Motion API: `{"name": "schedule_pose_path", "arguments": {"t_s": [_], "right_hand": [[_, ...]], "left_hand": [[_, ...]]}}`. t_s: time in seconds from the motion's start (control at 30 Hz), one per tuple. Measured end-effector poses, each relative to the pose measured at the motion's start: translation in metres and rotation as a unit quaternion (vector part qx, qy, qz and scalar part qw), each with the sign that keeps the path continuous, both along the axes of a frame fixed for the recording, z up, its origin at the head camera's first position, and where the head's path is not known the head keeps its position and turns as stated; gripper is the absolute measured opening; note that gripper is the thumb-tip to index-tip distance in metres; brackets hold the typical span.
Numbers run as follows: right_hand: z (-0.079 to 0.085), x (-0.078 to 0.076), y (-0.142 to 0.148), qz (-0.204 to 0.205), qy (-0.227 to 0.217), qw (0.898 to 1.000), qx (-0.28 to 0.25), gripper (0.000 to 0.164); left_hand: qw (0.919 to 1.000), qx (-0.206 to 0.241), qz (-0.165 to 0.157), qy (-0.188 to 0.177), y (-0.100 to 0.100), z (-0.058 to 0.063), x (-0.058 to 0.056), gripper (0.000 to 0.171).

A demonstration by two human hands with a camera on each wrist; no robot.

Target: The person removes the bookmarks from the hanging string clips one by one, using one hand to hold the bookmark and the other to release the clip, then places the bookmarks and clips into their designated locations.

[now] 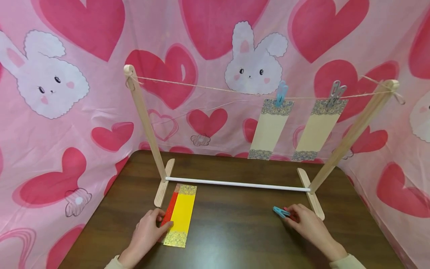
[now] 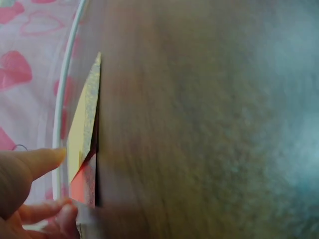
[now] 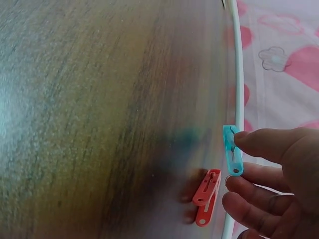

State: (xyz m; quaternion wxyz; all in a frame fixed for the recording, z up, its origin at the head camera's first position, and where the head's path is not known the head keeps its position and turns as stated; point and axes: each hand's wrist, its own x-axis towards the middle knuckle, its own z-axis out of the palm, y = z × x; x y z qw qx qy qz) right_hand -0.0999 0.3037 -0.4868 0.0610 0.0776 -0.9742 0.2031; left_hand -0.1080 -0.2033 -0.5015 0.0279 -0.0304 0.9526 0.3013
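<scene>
My left hand (image 1: 147,229) is at the left edge of two flat paper strips on the table. A yellow strip (image 1: 183,213) with patterned ends overlaps a red strip (image 1: 170,207). The thumb lies at the yellow strip's edge, while the thumb and fingers stand apart in the left wrist view. My right hand (image 1: 307,222) pinches a light blue clothespin (image 3: 232,152) between thumb and index finger. Beneath that hand, a red clothespin (image 3: 205,199) lies on the table.
A wooden rack with a left post (image 1: 144,119), right post (image 1: 352,140) and white rod (image 1: 235,184) carries a string (image 1: 201,86). Two cream strips hang there, one by a blue clothespin (image 1: 281,95), one by a grey clothespin (image 1: 334,93). A patterned cloth (image 1: 215,22) stands behind.
</scene>
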Motion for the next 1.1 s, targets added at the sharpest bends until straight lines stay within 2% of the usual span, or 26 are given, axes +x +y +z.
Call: {"name": "schedule_pose_path", "arguments": {"t_s": [0.1,0.17,0.33,0.5,0.8,1.1], "right_hand": [[-0.0010,0.0003,-0.0002,0.001,0.003,1.000,-0.001,0.025],[-0.0015,0.0004,0.0005,0.003,0.009,1.000,0.000,0.025],[-0.0030,0.0005,0.0018,0.008,0.015,1.000,0.001,0.024],[-0.0050,0.0012,0.0019,0.009,0.001,1.000,0.001,0.023],[-0.0065,-0.0010,0.0027,0.008,-0.013,1.000,0.005,0.023],[-0.0066,-0.0034,0.0033,0.009,-0.012,1.000,-0.005,0.024]], "left_hand": [[0.9992,-0.036,0.002,-0.021,-0.0008,-0.0005,0.0009,0.062],[0.9985,-0.044,0.001,-0.032,-0.0001,-0.0005,0.0014,0.066],[0.9977,-0.055,0.002,-0.040,0.0014,0.0004,0.0037,0.059],[0.9974,-0.058,0.001,-0.041,0.0013,-0.0012,0.0056,0.050],[0.9976,-0.051,-0.005,-0.048,0.0001,-0.0036,0.0074,0.064],[0.9976,-0.052,-0.007,-0.045,-0.0001,-0.0024,0.0065,0.060]]}}
